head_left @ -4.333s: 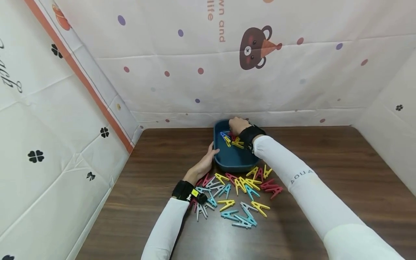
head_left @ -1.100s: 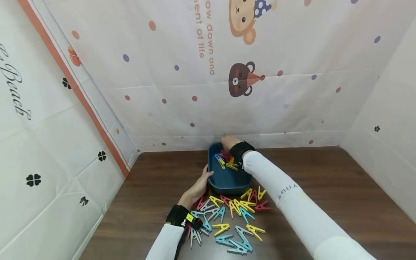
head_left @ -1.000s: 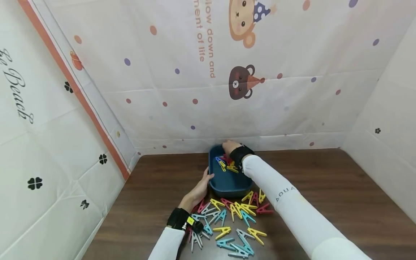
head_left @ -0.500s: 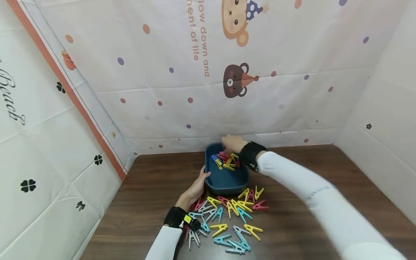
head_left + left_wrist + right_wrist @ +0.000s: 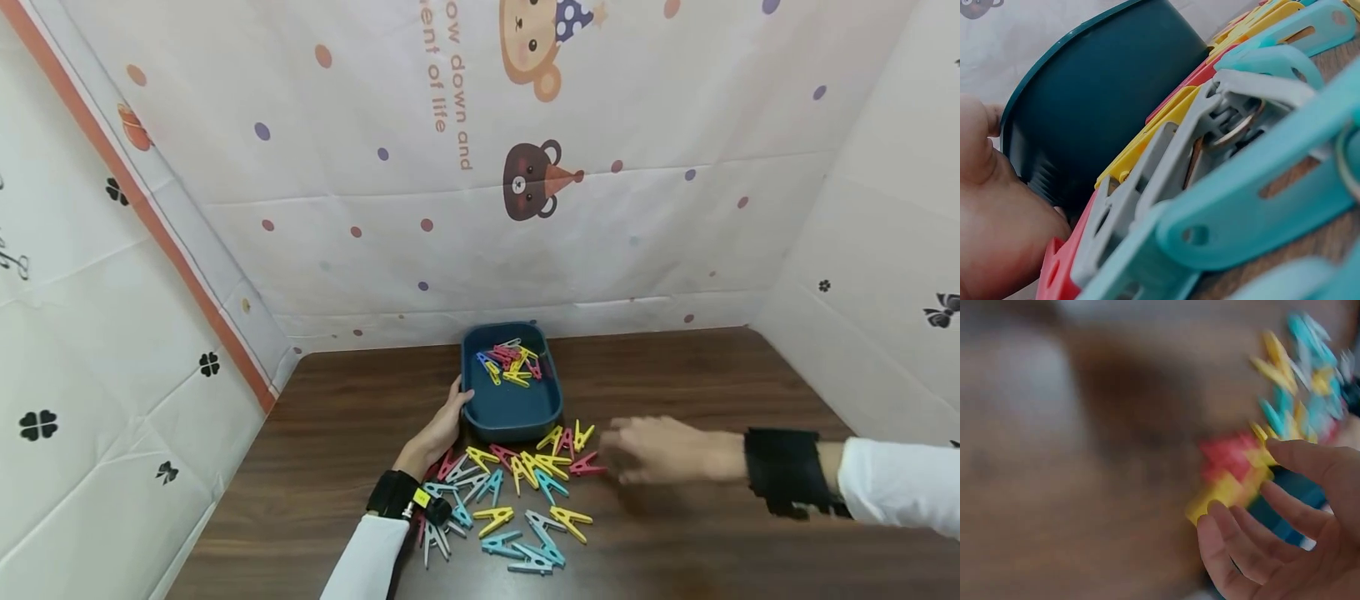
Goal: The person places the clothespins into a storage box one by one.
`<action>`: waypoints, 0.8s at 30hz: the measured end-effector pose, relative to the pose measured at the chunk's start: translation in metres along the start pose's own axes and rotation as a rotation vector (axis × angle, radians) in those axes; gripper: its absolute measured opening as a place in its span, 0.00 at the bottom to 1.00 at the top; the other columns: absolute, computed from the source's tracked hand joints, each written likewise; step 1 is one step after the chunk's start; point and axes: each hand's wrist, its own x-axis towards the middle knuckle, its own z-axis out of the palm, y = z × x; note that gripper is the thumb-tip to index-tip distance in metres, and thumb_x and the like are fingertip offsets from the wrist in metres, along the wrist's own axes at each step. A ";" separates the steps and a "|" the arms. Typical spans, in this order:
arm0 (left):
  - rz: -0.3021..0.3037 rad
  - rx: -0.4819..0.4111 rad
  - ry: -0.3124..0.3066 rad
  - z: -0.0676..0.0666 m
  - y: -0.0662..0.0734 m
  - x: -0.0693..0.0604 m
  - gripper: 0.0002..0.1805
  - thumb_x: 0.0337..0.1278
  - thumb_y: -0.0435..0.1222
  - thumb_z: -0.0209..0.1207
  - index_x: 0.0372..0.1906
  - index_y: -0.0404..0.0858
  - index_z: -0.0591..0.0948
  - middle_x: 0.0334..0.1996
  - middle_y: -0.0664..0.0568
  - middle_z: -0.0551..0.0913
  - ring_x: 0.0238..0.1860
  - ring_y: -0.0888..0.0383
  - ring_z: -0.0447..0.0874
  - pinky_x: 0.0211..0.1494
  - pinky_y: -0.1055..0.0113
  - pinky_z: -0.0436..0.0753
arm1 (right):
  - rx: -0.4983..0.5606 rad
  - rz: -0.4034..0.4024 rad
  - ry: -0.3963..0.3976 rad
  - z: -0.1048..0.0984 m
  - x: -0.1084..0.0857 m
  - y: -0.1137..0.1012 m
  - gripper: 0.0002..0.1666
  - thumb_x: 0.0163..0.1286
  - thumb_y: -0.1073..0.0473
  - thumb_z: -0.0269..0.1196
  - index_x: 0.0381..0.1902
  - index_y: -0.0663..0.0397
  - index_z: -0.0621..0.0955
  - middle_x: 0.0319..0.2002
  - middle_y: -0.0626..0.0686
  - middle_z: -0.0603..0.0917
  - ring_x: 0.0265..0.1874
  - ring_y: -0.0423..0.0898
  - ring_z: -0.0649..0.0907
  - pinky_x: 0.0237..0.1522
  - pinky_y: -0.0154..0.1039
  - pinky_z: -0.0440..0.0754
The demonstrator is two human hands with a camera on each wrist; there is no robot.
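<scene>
My left hand (image 5: 433, 435) grips the left side of a dark blue plastic tub (image 5: 517, 417), thumb at its rim. In the left wrist view, the palm is beside the tub wall (image 5: 1104, 94). Several clothespins lie heaped towards the tub's far end, among them a red clothespin (image 5: 505, 356), yellow ones, a grey one and a blue one. My right hand (image 5: 660, 452), blurred, is over the table right of the tub, near a red clothespin (image 5: 587, 465). In the right wrist view, its fingers (image 5: 1213, 550) are spread and loosely bent, with nothing between them.
Loose clothespins spread over the brown table (image 5: 675, 542) in front of the tub: a yellow clothespin (image 5: 493, 520), a turquoise clothespin (image 5: 551, 486), plus grey and red ones. Some lie close under the left wrist. A patterned white sheet (image 5: 360, 275) hangs right behind the tub.
My right hand has left the tub's far end and moved right and towards me. More clothespins lie in the tub, including a grey one. My left hand keeps its place on the tub.
</scene>
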 end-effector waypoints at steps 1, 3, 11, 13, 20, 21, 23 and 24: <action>-0.002 0.000 0.002 -0.001 0.000 0.000 0.38 0.83 0.47 0.36 0.83 0.53 0.30 0.83 0.45 0.24 0.83 0.42 0.22 0.80 0.34 0.36 | 0.041 0.017 -0.039 0.008 -0.006 0.000 0.21 0.61 0.53 0.75 0.51 0.46 0.83 0.45 0.48 0.82 0.37 0.40 0.83 0.32 0.36 0.83; -0.008 0.005 0.007 -0.003 0.001 -0.002 0.38 0.83 0.47 0.36 0.83 0.53 0.30 0.83 0.45 0.24 0.83 0.42 0.21 0.80 0.34 0.36 | 0.080 0.012 -0.073 0.021 -0.013 -0.002 0.26 0.61 0.52 0.75 0.56 0.47 0.81 0.52 0.52 0.81 0.43 0.44 0.85 0.36 0.40 0.85; 0.009 0.022 0.035 -0.010 0.009 0.002 0.39 0.82 0.48 0.37 0.83 0.53 0.31 0.83 0.46 0.25 0.83 0.43 0.19 0.80 0.34 0.34 | -0.009 -0.067 -0.068 0.042 0.005 -0.014 0.21 0.64 0.51 0.74 0.53 0.44 0.82 0.49 0.49 0.81 0.41 0.38 0.80 0.36 0.35 0.82; 0.008 0.026 0.028 -0.009 0.009 0.003 0.38 0.82 0.48 0.37 0.83 0.53 0.31 0.83 0.47 0.24 0.82 0.44 0.19 0.80 0.34 0.34 | -0.017 -0.091 -0.058 0.045 0.009 -0.016 0.17 0.63 0.53 0.74 0.49 0.43 0.83 0.43 0.45 0.80 0.36 0.33 0.76 0.31 0.32 0.78; -0.008 0.032 0.016 -0.004 0.003 0.003 0.38 0.83 0.48 0.36 0.83 0.53 0.30 0.83 0.47 0.23 0.82 0.43 0.18 0.80 0.34 0.35 | 0.056 -0.144 -0.022 0.056 0.011 -0.020 0.09 0.65 0.63 0.72 0.40 0.43 0.84 0.39 0.43 0.82 0.34 0.29 0.76 0.31 0.28 0.78; -0.009 0.033 0.016 -0.003 0.002 0.003 0.38 0.83 0.48 0.36 0.83 0.53 0.30 0.83 0.47 0.24 0.82 0.44 0.18 0.80 0.35 0.35 | 0.054 -0.148 -0.010 0.057 0.011 -0.019 0.09 0.65 0.63 0.72 0.39 0.43 0.84 0.38 0.43 0.82 0.34 0.29 0.77 0.32 0.27 0.78; -0.014 0.029 0.019 -0.001 0.001 0.003 0.38 0.83 0.48 0.36 0.83 0.53 0.30 0.83 0.47 0.24 0.83 0.44 0.18 0.81 0.35 0.35 | 0.030 -0.155 0.037 0.057 0.012 -0.016 0.09 0.65 0.63 0.72 0.39 0.43 0.85 0.38 0.43 0.82 0.34 0.29 0.78 0.31 0.27 0.78; -0.014 0.027 0.020 -0.001 0.001 0.002 0.38 0.83 0.48 0.36 0.83 0.53 0.30 0.83 0.47 0.24 0.83 0.44 0.18 0.81 0.35 0.35 | 0.012 -0.158 0.072 0.057 0.013 -0.015 0.09 0.65 0.63 0.72 0.39 0.44 0.85 0.39 0.43 0.82 0.34 0.31 0.78 0.31 0.28 0.79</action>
